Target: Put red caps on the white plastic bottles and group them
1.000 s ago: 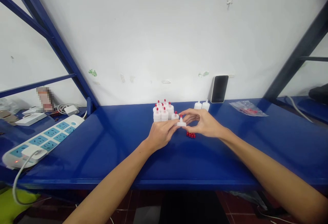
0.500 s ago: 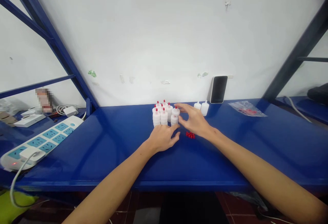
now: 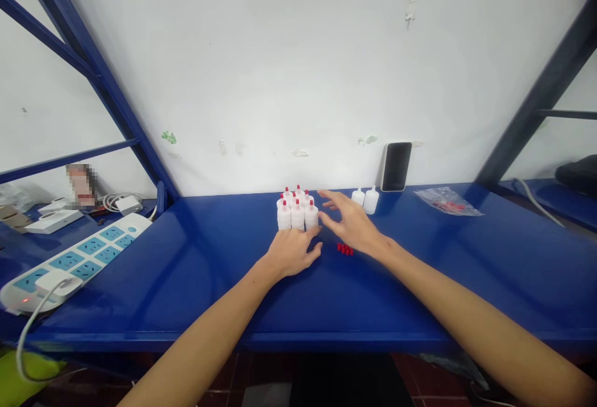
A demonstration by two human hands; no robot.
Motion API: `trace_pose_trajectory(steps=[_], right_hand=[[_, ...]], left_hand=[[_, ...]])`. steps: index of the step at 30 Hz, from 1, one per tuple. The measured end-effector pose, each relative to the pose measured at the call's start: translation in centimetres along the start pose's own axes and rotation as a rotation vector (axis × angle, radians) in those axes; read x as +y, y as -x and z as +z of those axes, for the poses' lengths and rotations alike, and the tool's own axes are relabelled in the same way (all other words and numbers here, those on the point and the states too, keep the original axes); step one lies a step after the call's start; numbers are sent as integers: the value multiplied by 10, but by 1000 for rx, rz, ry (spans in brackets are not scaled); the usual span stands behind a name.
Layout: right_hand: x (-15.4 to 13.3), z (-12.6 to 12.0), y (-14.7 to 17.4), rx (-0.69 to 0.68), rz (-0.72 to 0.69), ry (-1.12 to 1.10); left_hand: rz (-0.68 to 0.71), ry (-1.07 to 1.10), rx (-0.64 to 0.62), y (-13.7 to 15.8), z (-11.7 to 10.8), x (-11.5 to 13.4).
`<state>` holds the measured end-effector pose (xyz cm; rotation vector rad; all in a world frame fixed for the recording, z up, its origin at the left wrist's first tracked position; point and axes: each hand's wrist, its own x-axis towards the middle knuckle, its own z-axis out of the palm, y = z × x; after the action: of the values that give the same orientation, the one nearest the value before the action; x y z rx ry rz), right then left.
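Several small white squeeze bottles with red caps (image 3: 297,211) stand upright in a tight block near the back of the blue table. My left hand (image 3: 293,251) lies in front of the block, fingers extended and partly covering the lower front of the bottles. Just right of the front-right bottle (image 3: 311,215), my right hand (image 3: 347,220) has its thumb and fingers apart with nothing between them. Below that hand lies a small cluster of loose red caps (image 3: 345,249). Two white bottles without caps (image 3: 371,200) stand behind my right hand.
A black-screened device (image 3: 396,166) leans on the wall at the back right. Nearby lies a clear plastic bag (image 3: 449,201) with red pieces in it. On the left are a power strip (image 3: 74,264) with a plugged-in charger and a blue metal frame (image 3: 100,93).
The front-right bottle has moved left against the others, squaring up the block. My right hand has let go of it and its fingers have spread. My left hand has barely shifted.
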<state>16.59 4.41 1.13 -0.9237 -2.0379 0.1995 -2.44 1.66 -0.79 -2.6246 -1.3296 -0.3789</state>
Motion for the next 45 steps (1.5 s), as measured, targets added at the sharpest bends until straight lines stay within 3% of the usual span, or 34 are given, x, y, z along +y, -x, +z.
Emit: trace_pose_trajectory(steps=[3, 6, 11, 14, 19, 25, 30, 37, 45], right_hand=[[10, -20, -3, 102, 69, 196], [29, -45, -3, 150, 250, 389], [69, -64, 1, 389, 402, 420], [88, -57, 3, 483, 508, 273], [112, -42, 6, 432, 690, -66], [132, -45, 9, 443, 694, -202], [130, -43, 8, 422, 686, -437], [120, -24, 7, 450, 711, -644], [104, -17, 9, 581, 774, -664]], left_hand=[[-9, 78, 18, -1, 0, -1], [-28, 160, 39, -1, 0, -1], [-47, 213, 30, -2, -1, 0], [-9, 246, -4, -1, -3, 1], [129, 310, -49, 1, -6, 3], [278, 434, -63, 2, -11, 8], [413, 573, -64, 2, -11, 8], [289, 439, 33, -2, -3, 15], [346, 348, -11, -14, 5, 26]])
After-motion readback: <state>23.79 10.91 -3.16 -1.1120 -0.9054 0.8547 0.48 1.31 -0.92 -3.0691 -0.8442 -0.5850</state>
